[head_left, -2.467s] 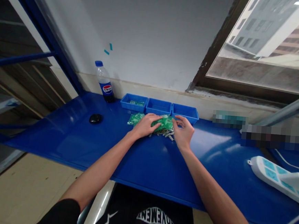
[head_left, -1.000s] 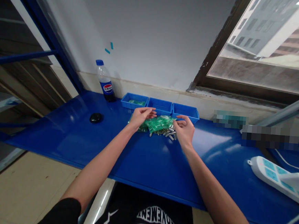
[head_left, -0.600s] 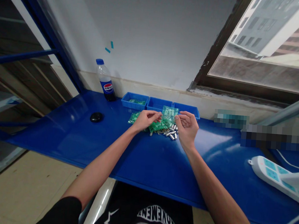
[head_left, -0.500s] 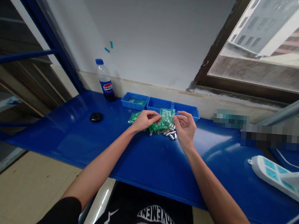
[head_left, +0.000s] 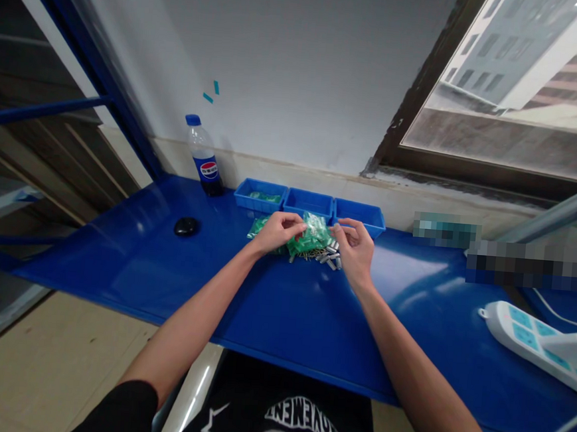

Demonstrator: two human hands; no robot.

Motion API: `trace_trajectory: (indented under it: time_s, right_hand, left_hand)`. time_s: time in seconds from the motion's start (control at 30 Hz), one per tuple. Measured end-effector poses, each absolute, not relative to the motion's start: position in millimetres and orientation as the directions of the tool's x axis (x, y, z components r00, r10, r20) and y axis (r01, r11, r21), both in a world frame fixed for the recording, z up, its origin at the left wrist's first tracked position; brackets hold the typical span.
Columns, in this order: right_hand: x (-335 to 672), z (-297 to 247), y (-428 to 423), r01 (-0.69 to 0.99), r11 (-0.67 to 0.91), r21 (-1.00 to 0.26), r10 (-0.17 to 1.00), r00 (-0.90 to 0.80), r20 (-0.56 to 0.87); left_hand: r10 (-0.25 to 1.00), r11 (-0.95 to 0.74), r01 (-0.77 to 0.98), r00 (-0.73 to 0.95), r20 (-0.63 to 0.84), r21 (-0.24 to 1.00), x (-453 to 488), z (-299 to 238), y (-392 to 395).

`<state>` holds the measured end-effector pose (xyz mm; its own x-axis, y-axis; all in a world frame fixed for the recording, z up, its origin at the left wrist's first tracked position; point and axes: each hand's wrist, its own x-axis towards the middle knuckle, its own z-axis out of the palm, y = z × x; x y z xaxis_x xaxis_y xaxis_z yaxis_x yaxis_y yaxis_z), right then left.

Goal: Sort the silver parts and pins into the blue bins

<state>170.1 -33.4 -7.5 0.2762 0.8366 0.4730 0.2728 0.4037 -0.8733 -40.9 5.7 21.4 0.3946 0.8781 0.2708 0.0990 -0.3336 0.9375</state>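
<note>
A small clear green plastic bag (head_left: 316,226) is stretched between my two hands over the middle of the table. My left hand (head_left: 281,231) pinches its left edge between thumb and fingers. At the opposite edge, my right hand (head_left: 355,244) has thumb and forefinger closed on the bag. Below it lie more green bags, a pile of thin brass-coloured pins (head_left: 310,253) and several short silver metal cylinders (head_left: 332,259). Another green bag (head_left: 258,225) rests left of my left hand, partly covered by it.
Three blue trays (head_left: 309,195) stand in a row at the wall; the left one holds green bags. A cola bottle (head_left: 207,160) stands left of them. Nearer lies a black round object (head_left: 186,226). A white power strip (head_left: 533,338) with cables is at right on the blue table (head_left: 280,315).
The held green bag has tilted and dropped slightly, its top edge less upright. My right hand has shifted a little to the left. Both hands still hold the bag.
</note>
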Motion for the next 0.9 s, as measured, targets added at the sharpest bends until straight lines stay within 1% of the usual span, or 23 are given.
trace_trajectory:
  time_s: [0.03,0.1,0.17,0.23,0.3,0.37,0.43,0.53,0.63,0.73,0.8,0.9]
  right_hand:
    - [172,-8,-34,0.339,0.398,-0.852,0.825,0.274,0.495]
    - [174,-8,-34,0.500,0.408,-0.764,0.784,0.237,0.574]
    - [177,-9,-34,0.636,0.436,-0.637,0.739,0.152,0.657]
    - [178,-11,-33,0.709,0.464,-0.531,0.716,0.054,0.696]
    - [178,-14,-33,0.754,0.469,-0.459,0.719,-0.024,0.695]
    - [177,-18,-32,0.787,0.459,-0.413,0.738,-0.079,0.670]
    - [177,-20,-32,0.809,0.444,-0.386,0.763,-0.116,0.635]
    - [178,-22,-32,0.824,0.434,-0.363,0.787,-0.151,0.598]
    - [179,-23,-31,0.827,0.434,-0.357,0.792,-0.162,0.588]
    - [179,-21,-30,0.817,0.442,-0.371,0.779,-0.145,0.610]
    - [179,-17,-31,0.805,0.452,-0.384,0.753,-0.113,0.648]
    - [179,-7,-34,0.772,0.481,-0.416,0.682,-0.031,0.731]
  left_hand:
    - [0.890,-0.329,0.095,0.365,0.275,0.939,-42,21,7]
    - [0.919,-0.316,0.082,0.273,0.284,0.945,-43,19,11]
    - [0.944,-0.310,0.048,0.132,0.301,0.950,-45,16,16]
    - [0.951,-0.306,-0.011,-0.039,0.305,0.952,-48,13,23]
    - [0.952,-0.270,-0.102,-0.181,0.249,0.957,-51,10,30]
    - [0.958,-0.192,-0.201,-0.250,0.139,0.961,-55,8,35]
    - [0.968,-0.112,-0.255,-0.247,0.047,0.961,-58,7,37]
    - [0.982,-0.062,-0.228,-0.186,0.019,0.972,-57,7,33]
    - [0.988,-0.106,-0.159,-0.130,0.085,0.982,-51,9,27]
    - [0.984,-0.169,-0.085,-0.075,0.162,0.982,-46,11,23]
    - [0.980,-0.196,-0.045,-0.036,0.194,0.980,-45,10,23]
    - [0.967,-0.254,0.019,0.005,0.254,0.967,-45,7,23]
